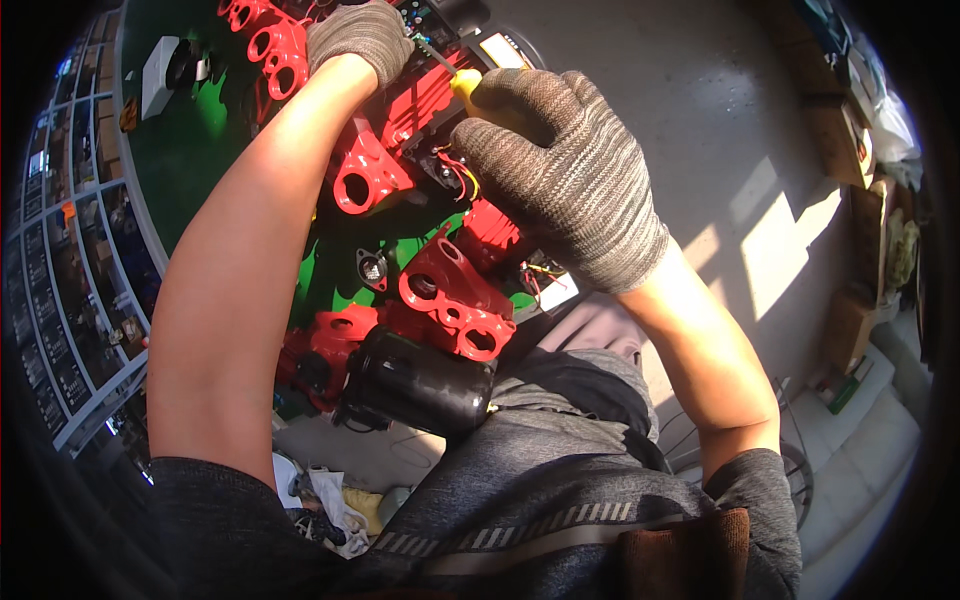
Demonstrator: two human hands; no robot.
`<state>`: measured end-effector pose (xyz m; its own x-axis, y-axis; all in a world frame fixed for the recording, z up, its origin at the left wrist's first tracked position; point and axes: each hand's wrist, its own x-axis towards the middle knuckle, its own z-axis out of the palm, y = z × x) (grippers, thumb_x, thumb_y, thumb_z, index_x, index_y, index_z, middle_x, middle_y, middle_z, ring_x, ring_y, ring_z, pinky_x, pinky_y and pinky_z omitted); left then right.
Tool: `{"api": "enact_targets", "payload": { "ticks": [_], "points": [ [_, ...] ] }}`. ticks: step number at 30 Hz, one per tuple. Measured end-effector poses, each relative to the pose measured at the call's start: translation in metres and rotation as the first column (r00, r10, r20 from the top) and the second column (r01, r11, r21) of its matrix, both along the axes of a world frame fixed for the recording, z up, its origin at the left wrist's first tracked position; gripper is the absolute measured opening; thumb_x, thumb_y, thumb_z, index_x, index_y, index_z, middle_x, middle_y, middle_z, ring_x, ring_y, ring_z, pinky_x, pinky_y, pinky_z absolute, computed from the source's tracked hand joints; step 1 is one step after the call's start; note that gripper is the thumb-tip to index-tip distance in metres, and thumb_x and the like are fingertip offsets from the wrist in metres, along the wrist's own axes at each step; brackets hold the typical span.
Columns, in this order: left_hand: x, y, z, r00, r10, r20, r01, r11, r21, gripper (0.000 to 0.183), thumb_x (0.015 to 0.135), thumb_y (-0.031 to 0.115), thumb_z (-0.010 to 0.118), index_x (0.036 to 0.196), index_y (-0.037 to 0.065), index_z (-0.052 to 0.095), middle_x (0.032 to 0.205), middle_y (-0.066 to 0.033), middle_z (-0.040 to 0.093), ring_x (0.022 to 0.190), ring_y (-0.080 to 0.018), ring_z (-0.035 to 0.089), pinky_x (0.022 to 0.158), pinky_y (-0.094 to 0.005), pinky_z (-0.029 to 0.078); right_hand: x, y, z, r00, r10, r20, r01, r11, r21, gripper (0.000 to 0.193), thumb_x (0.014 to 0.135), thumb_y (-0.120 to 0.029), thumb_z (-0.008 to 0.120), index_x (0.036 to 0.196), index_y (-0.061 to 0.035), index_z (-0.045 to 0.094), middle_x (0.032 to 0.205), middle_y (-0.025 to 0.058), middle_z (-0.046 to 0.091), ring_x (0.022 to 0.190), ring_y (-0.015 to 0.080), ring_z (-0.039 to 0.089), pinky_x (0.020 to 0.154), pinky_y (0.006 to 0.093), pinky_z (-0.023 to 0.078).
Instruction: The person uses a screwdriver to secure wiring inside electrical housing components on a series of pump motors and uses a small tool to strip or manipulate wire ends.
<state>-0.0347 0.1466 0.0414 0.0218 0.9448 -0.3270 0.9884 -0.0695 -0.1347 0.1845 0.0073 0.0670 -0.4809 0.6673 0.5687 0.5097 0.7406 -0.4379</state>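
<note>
Both my hands wear grey-brown knit gloves. My right hand (575, 165) is closed round the yellow handle of a screwdriver (464, 84). Its thin shaft points up and left, toward a small green circuit part on a red and black machine unit (425, 95). At the top edge, my left hand (360, 38) is against that unit, next to the shaft's tip. Its fingers are mostly hidden, so what they hold cannot be told. Just below, a red metal housing (362, 180) with a round hole stands near a black part with loose coloured wires (455, 175).
More red housings (455, 290), a small oval metal flange (371, 268) and a black cylinder (420, 380) occupy the green bench (150, 185) near my body. A white box (160, 75) lies at its far left. Shelving (75, 240) stands left; cardboard boxes (838, 140) line the right.
</note>
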Motion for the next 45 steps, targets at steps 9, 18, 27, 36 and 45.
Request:
{"api": "enact_targets", "payload": {
  "ticks": [9, 18, 27, 36, 45],
  "points": [
    [-0.005, 0.002, -0.016, 0.993, 0.027, -0.113, -0.019, 0.997, 0.077, 0.026, 0.085, 0.039, 0.07, 0.103, 0.022, 0.077, 0.103, -0.0081, 0.075, 0.101, -0.0288, 0.069, 0.091, -0.0443, 0.053, -0.012, -0.009, 0.026, 0.986, -0.023, 0.168, 0.074, 0.949, -0.308, 0.047, 0.089, -0.037, 0.07, 0.127, -0.0098, 0.061, 0.112, 0.0175, 0.066, 0.095, 0.0297, 0.07, 0.078, 0.0384, 0.058],
    [0.001, -0.004, -0.005, 0.992, 0.048, -0.115, -0.043, 0.998, 0.048, 0.028, 0.085, 0.04, 0.071, 0.106, 0.023, 0.076, 0.109, -0.0081, 0.073, 0.112, -0.0279, 0.064, 0.097, -0.0452, 0.049, -0.017, -0.003, 0.022, 0.979, -0.153, 0.134, 0.172, 0.975, -0.143, 0.032, 0.088, -0.038, 0.07, 0.108, -0.0139, 0.064, 0.112, 0.02, 0.062, 0.083, 0.0324, 0.07, 0.065, 0.041, 0.059],
    [0.003, -0.005, -0.004, 0.991, 0.054, -0.125, -0.047, 0.997, 0.053, 0.027, 0.086, 0.04, 0.07, 0.107, 0.024, 0.076, 0.111, -0.0073, 0.073, 0.115, -0.0271, 0.062, 0.097, -0.0458, 0.048, -0.013, 0.003, 0.033, 0.979, 0.016, 0.204, 0.028, 0.976, -0.214, 0.029, 0.086, -0.024, 0.068, 0.113, -0.0142, 0.065, 0.122, 0.0189, 0.059, 0.095, 0.0353, 0.068, 0.072, 0.0413, 0.059],
    [0.006, -0.007, 0.001, 0.992, 0.041, -0.123, -0.037, 0.998, 0.041, 0.028, 0.087, 0.04, 0.069, 0.107, 0.022, 0.076, 0.111, -0.0101, 0.073, 0.111, -0.0302, 0.065, 0.096, -0.045, 0.05, -0.017, 0.003, 0.046, 0.932, 0.009, 0.363, 0.153, 0.897, -0.415, 0.03, 0.092, -0.021, 0.06, 0.122, -0.0161, 0.062, 0.123, 0.018, 0.058, 0.088, 0.0348, 0.07, 0.067, 0.0405, 0.06],
    [0.005, -0.005, 0.001, 0.992, 0.042, -0.121, -0.04, 0.999, 0.021, 0.03, 0.088, 0.04, 0.068, 0.111, 0.021, 0.075, 0.116, -0.0102, 0.071, 0.117, -0.0308, 0.062, 0.098, -0.0468, 0.048, -0.023, 0.001, 0.058, 0.919, 0.014, 0.393, 0.151, 0.91, -0.385, 0.029, 0.093, -0.022, 0.059, 0.12, -0.0129, 0.062, 0.129, 0.0216, 0.055, 0.092, 0.0345, 0.069, 0.069, 0.0423, 0.06]
  ]
}}
